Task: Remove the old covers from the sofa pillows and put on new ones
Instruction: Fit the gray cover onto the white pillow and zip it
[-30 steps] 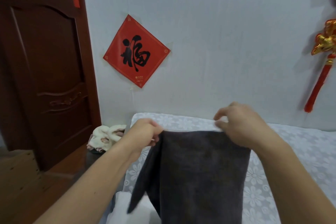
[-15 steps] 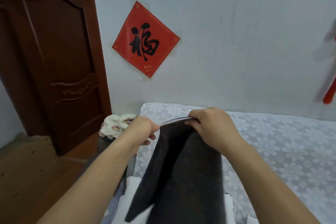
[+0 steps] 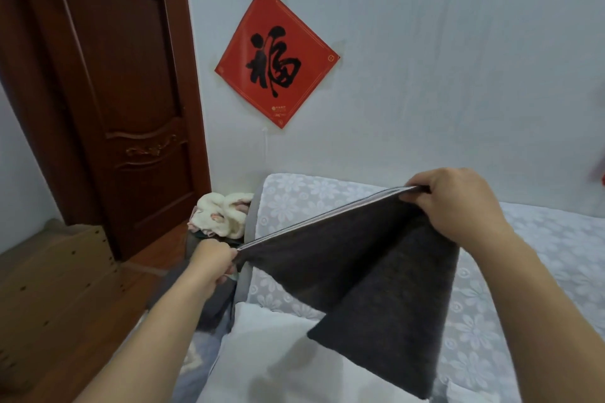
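A dark grey pillow cover [image 3: 370, 275] hangs in the air between my hands, its zipped top edge stretched taut and slanting down to the left. My left hand [image 3: 212, 260] pinches the lower left end of that edge. My right hand [image 3: 455, 203] grips the upper right corner. The rest of the cover droops down over a bare white pillow [image 3: 271, 353] that lies at the bottom of the view, partly hidden by the cover.
The sofa [image 3: 523, 271] wears a pale floral cover and stands against a white wall. A cream plush bundle [image 3: 222, 213] sits at the sofa's left end. A dark wooden door [image 3: 108, 101] and a wooden bench [image 3: 55, 275] are at left.
My hands have moved apart, pulling the cover's top edge out taut. My left hand dropped lower and my right hand went up and to the right.
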Tool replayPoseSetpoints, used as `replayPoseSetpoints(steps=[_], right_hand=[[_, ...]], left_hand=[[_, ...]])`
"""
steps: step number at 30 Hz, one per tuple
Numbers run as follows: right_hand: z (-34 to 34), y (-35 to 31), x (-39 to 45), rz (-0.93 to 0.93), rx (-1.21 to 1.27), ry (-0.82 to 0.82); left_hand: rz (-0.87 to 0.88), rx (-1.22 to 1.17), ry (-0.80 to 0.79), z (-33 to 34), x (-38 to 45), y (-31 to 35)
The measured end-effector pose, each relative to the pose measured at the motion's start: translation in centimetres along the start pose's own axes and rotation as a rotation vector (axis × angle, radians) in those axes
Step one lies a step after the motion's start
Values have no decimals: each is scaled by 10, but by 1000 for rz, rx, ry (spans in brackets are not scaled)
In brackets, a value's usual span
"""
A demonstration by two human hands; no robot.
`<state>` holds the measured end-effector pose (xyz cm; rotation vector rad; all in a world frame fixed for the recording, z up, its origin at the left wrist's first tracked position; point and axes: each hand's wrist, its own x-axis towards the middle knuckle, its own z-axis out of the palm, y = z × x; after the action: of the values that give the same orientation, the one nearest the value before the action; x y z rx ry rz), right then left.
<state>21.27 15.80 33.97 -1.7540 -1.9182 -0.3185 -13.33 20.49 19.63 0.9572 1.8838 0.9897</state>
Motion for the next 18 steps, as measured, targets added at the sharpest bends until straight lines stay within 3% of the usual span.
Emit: replayPoseSetpoints(steps=[2, 5, 6, 8, 10, 12, 15, 18], right_hand=[[11, 2, -6, 9, 3, -49], [24, 4, -14, 18, 79, -54], [22, 5, -15, 26, 146, -38], [8, 5, -18, 44, 316, -63], [-9, 1, -23, 70, 471, -254], [-15, -3, -30, 137, 602, -542], [-1, -3, -42, 109, 557, -753], [19, 2, -55, 62, 496, -962]], left_hand=[[26, 26, 111, 0, 8, -9], [206, 86, 339, 4, 7, -10], [259, -6, 342, 6, 0, -8], [193, -494, 233, 4, -5, 1], [11, -1003, 33, -2, 0, 7], [-37, -1234, -8, -9, 9, 10], [19, -1267, 46, -15, 14, 18], [194, -1156, 60, -19, 11, 26]])
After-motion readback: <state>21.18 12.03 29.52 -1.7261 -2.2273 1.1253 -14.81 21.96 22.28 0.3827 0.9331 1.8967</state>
